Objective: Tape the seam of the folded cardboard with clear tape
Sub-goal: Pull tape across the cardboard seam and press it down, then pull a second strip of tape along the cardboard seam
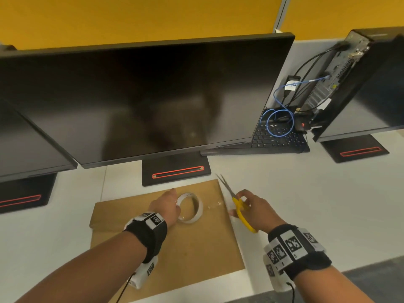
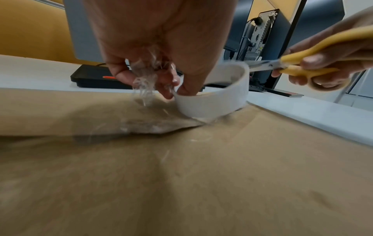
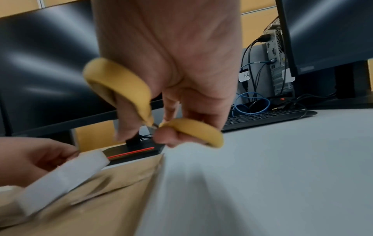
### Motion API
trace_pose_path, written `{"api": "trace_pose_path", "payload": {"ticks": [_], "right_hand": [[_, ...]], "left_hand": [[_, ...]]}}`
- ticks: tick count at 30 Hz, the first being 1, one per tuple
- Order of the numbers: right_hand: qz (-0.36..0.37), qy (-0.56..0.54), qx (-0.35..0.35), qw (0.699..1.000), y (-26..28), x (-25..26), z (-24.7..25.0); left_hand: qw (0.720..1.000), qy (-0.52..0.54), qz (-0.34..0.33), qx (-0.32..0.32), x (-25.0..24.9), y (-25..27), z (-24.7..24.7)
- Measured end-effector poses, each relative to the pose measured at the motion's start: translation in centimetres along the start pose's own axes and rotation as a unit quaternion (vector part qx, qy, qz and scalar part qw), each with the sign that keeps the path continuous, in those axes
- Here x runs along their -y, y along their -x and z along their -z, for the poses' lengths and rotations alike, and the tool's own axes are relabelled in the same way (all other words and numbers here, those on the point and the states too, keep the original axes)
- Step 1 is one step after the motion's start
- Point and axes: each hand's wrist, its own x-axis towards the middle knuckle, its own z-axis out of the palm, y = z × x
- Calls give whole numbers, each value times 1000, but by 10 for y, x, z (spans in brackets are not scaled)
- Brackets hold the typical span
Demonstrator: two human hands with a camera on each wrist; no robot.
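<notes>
Nearest, the folded cardboard lay flat on the white desk, its long axis running away from the person toward the monitor, the fold's edge crossing it from side to side. Upon its far half the left hand reached forward palm down, fingers curled round the rim of the clear tape roll, which rested tilted on the board with crumpled tape hanging by the fingers. Just beside the cardboard's right edge the right hand gripped the yellow-handled scissors, fingers through the loops, blades slightly parted and pointing away toward the monitor's base.
</notes>
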Motion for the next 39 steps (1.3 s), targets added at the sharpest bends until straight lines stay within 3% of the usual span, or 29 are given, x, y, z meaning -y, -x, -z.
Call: {"api": "trace_pose_path", "payload": {"ticks": [2,6,12,16,18,21,23,25,27,29,32,36,39], "right_hand": [[-25,41,-24,999,-4,-8,3],[-58,86,22,994,-8,-20,-1],[-26,187,33,981,-8,-28,-18],[4,358,0,934,-6,-19,-22],[16,378,-17,926,-6,-11,-22],[110,206,-58,971,-7,11,-20],[176,34,-66,982,-2,39,-20],[221,-93,-40,970,4,68,-20],[252,-163,-14,954,8,88,-21],[268,-196,-12,943,10,98,-22],[250,-232,-61,938,10,101,-27],[192,-209,-97,954,8,99,-34],[169,-186,-79,965,9,100,-38]], "left_hand": [[1000,-4,-2,1,0,2,4],[1000,24,-3,-10,1,6,15],[962,268,-54,-7,-2,20,37],[936,335,-107,-3,-4,28,54],[934,335,-126,-4,-5,31,58],[927,344,-149,-28,-8,35,62],[898,411,-155,1,-10,38,62],[846,509,-146,66,-16,43,64],[765,614,-130,143,-23,50,68],[729,650,-125,174,-26,55,71],[744,635,-121,172,-22,57,76],[858,494,-113,80,-17,60,76],[873,482,-76,14,-21,59,70]]}}
